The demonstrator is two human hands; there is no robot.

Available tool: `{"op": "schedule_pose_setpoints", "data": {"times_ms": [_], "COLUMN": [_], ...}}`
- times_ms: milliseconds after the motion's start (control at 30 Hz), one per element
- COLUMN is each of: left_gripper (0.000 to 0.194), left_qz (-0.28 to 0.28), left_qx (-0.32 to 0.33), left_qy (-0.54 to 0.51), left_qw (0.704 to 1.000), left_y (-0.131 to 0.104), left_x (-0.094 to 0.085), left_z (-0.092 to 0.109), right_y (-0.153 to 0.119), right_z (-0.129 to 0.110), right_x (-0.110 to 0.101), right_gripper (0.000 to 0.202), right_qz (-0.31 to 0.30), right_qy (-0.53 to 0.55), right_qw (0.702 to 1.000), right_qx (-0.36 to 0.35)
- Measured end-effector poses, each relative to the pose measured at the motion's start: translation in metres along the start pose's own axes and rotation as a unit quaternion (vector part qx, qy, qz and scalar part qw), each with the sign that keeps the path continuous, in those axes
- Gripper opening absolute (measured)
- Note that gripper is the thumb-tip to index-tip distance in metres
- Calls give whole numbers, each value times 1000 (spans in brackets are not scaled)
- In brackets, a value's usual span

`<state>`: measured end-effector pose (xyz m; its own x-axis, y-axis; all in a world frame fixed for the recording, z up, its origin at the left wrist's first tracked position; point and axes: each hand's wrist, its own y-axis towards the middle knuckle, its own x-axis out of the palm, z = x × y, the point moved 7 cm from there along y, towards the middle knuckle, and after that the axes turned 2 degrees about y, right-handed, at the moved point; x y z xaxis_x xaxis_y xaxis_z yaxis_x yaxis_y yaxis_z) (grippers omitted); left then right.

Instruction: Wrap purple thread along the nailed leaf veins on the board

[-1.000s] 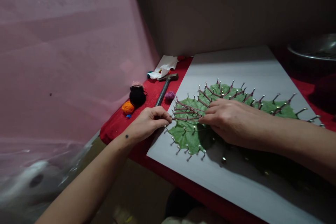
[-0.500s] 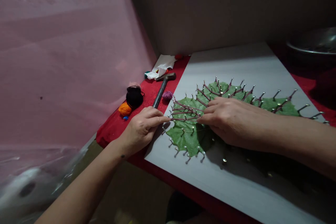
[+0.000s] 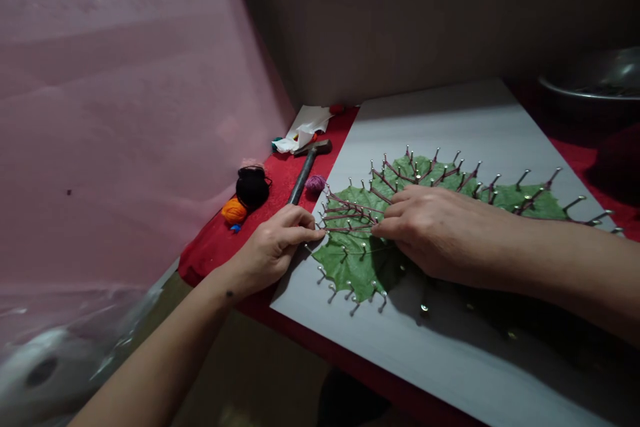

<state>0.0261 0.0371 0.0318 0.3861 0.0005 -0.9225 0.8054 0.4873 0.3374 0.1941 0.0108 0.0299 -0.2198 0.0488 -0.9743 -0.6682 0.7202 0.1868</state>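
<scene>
"At the near left of a board (image 3: 425, 373) on a red-covered bench (image 3: 213, 243), two bare hands meet a leaf (image 3: 357, 270) ringed with nails (image 3: 363, 250). Where is the thread (image 3: 347, 229)?"

"Across the leaf, its purple line running between the hands. Right hand (image 3: 430, 230): fingertips together, clamped on the thread. Left hand (image 3: 273, 243): finger and thumb beside the edge nails; whether that grip is closed on anything, I cannot tell."

"What does careful work call for here?"

"Even tension, I'd judge: firm enough to hold the line straight, light enough to leave the nails upright. The thread should sit low on each nail, and fingertips are best close to the turn, clear of neighboring strands."

"And nearby?"

"A hammer (image 3: 303, 177) lies beside a purple ball (image 3: 315, 183), black (image 3: 253, 188) and orange (image 3: 234, 211) balls farther left, and a metal bowl (image 3: 590, 96) at far right."
</scene>
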Motion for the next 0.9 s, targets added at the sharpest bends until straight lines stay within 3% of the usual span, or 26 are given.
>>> {"op": "schedule_pose_setpoints", "data": {"times_ms": [100, 200, 467, 533, 700, 900], "left_gripper": [33, 30, 29, 28, 26, 19], "left_qz": [22, 46, -14, -9, 96, 69], "left_qx": [-26, -9, 30, 22, -58, -32], "left_qy": [4, 32, 123, 133, 102, 70], "left_qw": [999, 998, 992, 991, 988, 995], "left_y": [-5, -10, -7, -8, -8, 18], "left_x": [-2, -1, 5, 0, -25, -26], "left_z": [-6, -7, 0, 4, 14, 24], "right_y": [0, -1, 2, 1, -2, -4], "right_z": [0, -1, -3, -2, 0, 1], "right_x": [-1, -1, 0, 0, -1, -7], "right_gripper": [19, 20, 21, 22, 25, 29], "right_qz": [4, 7, -8, -7, 13, 52], "right_qy": [0, -3, 6, 11, 19, 14], "right_qw": [1000, 1000, 1000, 1000, 1000, 999], "right_qx": [-3, -8, -17, -12, 8, 11]}}
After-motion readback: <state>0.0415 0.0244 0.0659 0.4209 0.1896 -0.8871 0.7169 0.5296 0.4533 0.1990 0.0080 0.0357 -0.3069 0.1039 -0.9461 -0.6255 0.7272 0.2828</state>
